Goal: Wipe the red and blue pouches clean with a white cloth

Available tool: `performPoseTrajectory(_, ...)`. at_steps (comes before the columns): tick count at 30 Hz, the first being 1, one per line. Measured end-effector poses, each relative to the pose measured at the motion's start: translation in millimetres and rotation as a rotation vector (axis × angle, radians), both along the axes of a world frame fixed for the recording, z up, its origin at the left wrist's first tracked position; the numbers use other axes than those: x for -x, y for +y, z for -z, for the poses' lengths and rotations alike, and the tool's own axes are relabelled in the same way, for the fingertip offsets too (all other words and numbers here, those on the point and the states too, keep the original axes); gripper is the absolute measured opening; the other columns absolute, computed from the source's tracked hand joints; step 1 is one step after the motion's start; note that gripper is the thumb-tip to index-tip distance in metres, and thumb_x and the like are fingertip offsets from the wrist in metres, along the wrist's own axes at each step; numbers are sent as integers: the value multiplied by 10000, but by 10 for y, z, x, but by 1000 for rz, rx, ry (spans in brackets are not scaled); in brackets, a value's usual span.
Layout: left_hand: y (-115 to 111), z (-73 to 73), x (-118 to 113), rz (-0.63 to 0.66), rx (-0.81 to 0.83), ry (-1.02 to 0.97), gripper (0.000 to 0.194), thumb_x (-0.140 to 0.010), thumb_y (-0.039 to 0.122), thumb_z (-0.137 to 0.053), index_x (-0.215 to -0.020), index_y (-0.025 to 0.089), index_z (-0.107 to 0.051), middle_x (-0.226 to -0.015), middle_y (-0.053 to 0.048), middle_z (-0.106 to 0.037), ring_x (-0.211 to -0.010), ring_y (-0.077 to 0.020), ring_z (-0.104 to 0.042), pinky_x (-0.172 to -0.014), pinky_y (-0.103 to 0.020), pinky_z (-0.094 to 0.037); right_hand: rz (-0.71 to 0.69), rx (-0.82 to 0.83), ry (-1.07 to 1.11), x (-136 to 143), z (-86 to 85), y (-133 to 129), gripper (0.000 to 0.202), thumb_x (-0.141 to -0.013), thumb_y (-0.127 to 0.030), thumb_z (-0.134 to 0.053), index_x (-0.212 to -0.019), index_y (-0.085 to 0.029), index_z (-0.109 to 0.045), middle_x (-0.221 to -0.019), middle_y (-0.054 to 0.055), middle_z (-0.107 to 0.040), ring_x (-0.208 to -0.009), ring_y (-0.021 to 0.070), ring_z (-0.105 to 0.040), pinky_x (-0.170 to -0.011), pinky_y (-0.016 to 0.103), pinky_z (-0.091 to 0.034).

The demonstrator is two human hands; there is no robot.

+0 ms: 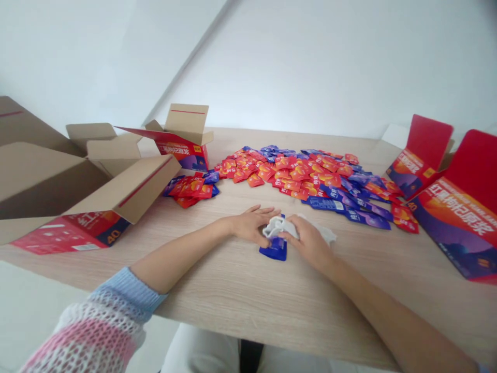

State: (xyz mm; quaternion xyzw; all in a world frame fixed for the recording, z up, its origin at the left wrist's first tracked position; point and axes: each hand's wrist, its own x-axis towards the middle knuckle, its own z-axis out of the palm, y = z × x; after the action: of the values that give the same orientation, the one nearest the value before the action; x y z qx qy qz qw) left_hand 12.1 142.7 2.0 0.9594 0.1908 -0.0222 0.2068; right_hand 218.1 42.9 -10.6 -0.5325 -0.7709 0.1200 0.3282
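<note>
In front of me a blue sachet (276, 249) lies on the table, partly covered by my hands and a white cloth. My right hand (311, 242) grips the bunched white cloth (280, 226), which sits over the sachet's upper part, with a loose end trailing out to the right. My left hand (251, 225) rests at the sachet's left side, fingers spread and thumb close to its edge. Whether that thumb presses on the sachet I cannot tell. A broad pile of red sachets (289, 173) and blue sachets (365, 213) spreads beyond both hands.
A small stack of red and blue sachets (193, 189) lies left of the pile. On the left stand a large open carton (77, 228) and a smaller open box (186, 154). Two red and purple boxes (458, 228) with raised lids stand at the right. A wall (310, 67) rises behind the table.
</note>
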Motion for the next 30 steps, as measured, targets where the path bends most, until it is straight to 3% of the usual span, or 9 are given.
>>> performPoseTrajectory(4,-39,-18,14,-11,-41,-17,1045,-754,639,-655,-1565,190,-173,-1625,-123,-132,-1501,-299,-114,-1189,-544,-52,-113,42,-42,178,-46,-138,234,-904,-417,-603,-1004,-206,-583,-997,71,-665,-955,232,-602,-805,349,-444)
performPoseTrajectory(9,-29,-65,11,9,-3,54,1079,-744,635,-658,-1573,208,-116,-1629,-132,-82,-1505,-302,-58,-1173,-580,-13,-101,139,-70,243,-138,-200,349,-887,-448,-621,-1155,-229,-571,-1121,71,-676,-1026,244,-625,-846,369,-457)
performPoseTrajectory(14,48,-105,14,57,65,63,1181,-684,640,-713,-1573,170,-95,-1624,-169,-65,-1501,-328,-11,-1164,-587,21,-221,108,-184,220,-131,-136,445,-900,-466,-596,-1272,-226,-559,-1272,80,-634,-1173,248,-570,-974,391,-441)
performPoseTrajectory(19,102,-31,47,39,71,1,1202,-662,686,-716,-1573,208,-95,-1625,-157,-78,-1504,-311,-20,-1172,-565,28,-286,12,-297,145,-57,-53,358,-971,-364,-479,-1297,-243,-563,-1409,53,-529,-1277,196,-490,-1047,351,-417)
performPoseTrajectory(21,99,-2,51,29,79,-26,1156,-680,687,-706,-1568,223,-131,-1626,-143,-112,-1508,-291,-30,-1176,-550,35,-192,-79,-357,136,-7,-31,326,-945,-317,-519,-1252,-254,-608,-1476,69,-426,-1364,244,-378,-1104,421,-360)
performPoseTrajectory(24,79,-4,41,7,88,-45,1094,-687,681,-710,-1552,237,-211,-1623,-132,-141,-1509,-280,-49,-1175,-543,58,96,-192,-406,126,51,-2,349,-849,-263,-649,-1197,-279,-672,-1480,123,-312,-1397,378,-213,-1107,588,-269)
performPoseTrajectory(27,62,-41,16,1,95,-35,1089,-661,680,-731,-1539,247,-255,-1622,-128,-152,-1508,-289,-62,-1176,-548,38,298,-172,-418,101,60,21,381,-822,-229,-667,-1184,-346,-690,-1392,129,-339,-1307,413,-238,-1011,625,-320)
performPoseTrajectory(30,31,-60,-14,-13,85,-17,1087,-658,687,-726,-1536,244,-265,-1619,-123,-167,-1506,-293,-85,-1178,-550,-2,344,-130,-441,77,36,20,329,-862,-278,-618,-1169,-369,-697,-1289,126,-392,-1208,382,-304,-934,571,-362)
